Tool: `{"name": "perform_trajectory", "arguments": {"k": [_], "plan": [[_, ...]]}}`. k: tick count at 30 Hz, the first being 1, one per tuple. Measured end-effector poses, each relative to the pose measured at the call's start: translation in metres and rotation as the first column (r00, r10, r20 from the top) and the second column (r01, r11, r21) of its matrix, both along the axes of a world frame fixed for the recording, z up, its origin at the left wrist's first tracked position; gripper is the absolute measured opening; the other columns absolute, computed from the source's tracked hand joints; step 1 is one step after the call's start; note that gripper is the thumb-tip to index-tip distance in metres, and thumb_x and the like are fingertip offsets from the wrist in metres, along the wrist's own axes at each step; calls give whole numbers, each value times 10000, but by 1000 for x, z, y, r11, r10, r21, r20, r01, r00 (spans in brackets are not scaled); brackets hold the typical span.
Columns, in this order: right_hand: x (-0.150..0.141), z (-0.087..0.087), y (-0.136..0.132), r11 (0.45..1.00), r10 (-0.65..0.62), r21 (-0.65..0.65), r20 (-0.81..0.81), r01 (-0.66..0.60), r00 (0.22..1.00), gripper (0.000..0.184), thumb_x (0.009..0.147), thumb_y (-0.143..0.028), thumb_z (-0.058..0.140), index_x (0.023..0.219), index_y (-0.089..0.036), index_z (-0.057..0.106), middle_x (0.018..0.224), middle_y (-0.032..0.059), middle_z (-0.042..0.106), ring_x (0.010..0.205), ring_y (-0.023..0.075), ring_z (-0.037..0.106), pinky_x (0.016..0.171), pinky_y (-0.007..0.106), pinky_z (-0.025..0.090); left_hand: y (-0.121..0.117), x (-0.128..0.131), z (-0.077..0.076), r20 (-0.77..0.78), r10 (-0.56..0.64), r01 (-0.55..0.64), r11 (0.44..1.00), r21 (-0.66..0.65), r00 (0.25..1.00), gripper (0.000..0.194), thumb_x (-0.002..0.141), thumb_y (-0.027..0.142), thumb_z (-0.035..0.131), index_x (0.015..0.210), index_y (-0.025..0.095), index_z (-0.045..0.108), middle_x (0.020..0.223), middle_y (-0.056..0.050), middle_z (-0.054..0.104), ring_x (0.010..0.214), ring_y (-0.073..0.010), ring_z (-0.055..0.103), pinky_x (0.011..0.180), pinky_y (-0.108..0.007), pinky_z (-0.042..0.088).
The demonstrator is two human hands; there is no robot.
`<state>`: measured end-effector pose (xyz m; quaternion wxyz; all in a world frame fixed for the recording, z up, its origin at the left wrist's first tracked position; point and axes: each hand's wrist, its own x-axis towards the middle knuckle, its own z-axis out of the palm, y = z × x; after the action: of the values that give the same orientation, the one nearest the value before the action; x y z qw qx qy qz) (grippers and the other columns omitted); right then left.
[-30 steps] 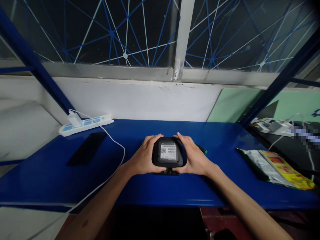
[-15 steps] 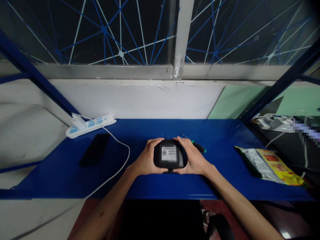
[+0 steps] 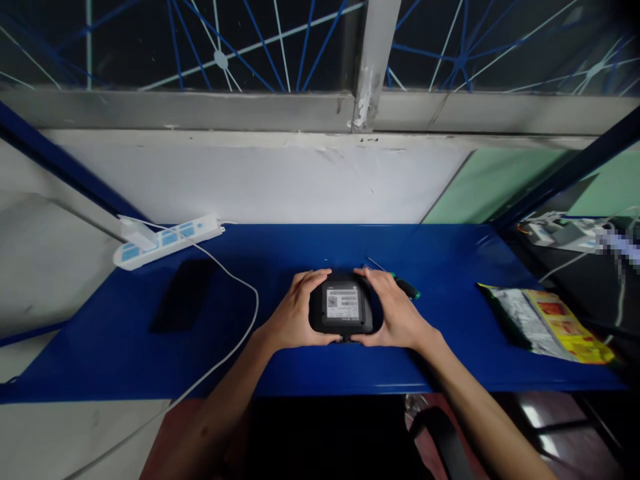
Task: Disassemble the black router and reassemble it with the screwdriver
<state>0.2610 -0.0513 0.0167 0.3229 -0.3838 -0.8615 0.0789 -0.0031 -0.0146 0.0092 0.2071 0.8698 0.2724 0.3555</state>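
Observation:
Between my hands is a black rounded device (image 3: pixel 325 323), its underside label with a QR code facing up. My left hand (image 3: pixel 303 310) wraps round its left side, fingertips at the far edge and thumb at the near edge. On the opposite side my right hand (image 3: pixel 395 312) curls the same way, its palm a little apart from the device's right edge. Both thumbs almost meet at the near edge. Just beyond the right hand lies a screwdriver (image 3: pixel 407 288) with a black and green handle, partly hidden by that hand.
A white power strip (image 3: pixel 167 241) lies at the back left of the blue table (image 3: pixel 300 240), its cable running forward. Nearer is a dark flat object (image 3: pixel 184 295), perhaps a phone. On the right sits a silver and yellow packet (image 3: pixel 550 323). Blue posts rise at both sides.
The camera view has shifted slightly, so the window and wall sit higher. Both hands keep their hold on the black device, which looks much the same on the table.

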Motion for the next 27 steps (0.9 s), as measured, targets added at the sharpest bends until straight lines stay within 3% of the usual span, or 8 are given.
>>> {"name": "perform_trajectory", "arguments": {"k": [7,13,19,27], "plan": [[-1,1,-2,999,6,-51,-14,-7,1000,1263,690,-632,799,1612,-238,30,1456,218,495,1322,426,511,1052,647,454,-4,-1,1,-29,-16,14,997,-79,999,1203,579,364,954,1500,276,186,1475,-176,408,1389,-396,392,1128,-618,420],[1,-3,-2,980,19,-200,14,-16,1000,1302,662,-659,801,1611,-207,34,1413,236,517,1270,431,534,1014,648,474,-5,-1,0,-128,-70,34,963,-267,989,1232,544,370,963,1505,258,200,1442,-178,391,1393,-409,364,1118,-640,430],[3,-7,-4,942,26,-335,43,-10,999,1253,697,-618,800,1617,-196,61,1435,236,498,1306,411,513,1030,611,490,-5,-1,-3,-211,-63,-3,954,-298,975,1104,590,402,935,1479,263,295,1439,-160,434,1375,-419,405,1095,-654,441],[2,-12,-4,957,26,-291,69,-5,997,1229,693,-727,747,1616,-201,127,1451,236,487,1303,417,523,1026,631,496,-1,-4,-6,-227,-75,4,955,-298,971,1111,566,429,950,1476,278,332,1465,-145,436,1396,-399,407,1120,-627,431]]}}
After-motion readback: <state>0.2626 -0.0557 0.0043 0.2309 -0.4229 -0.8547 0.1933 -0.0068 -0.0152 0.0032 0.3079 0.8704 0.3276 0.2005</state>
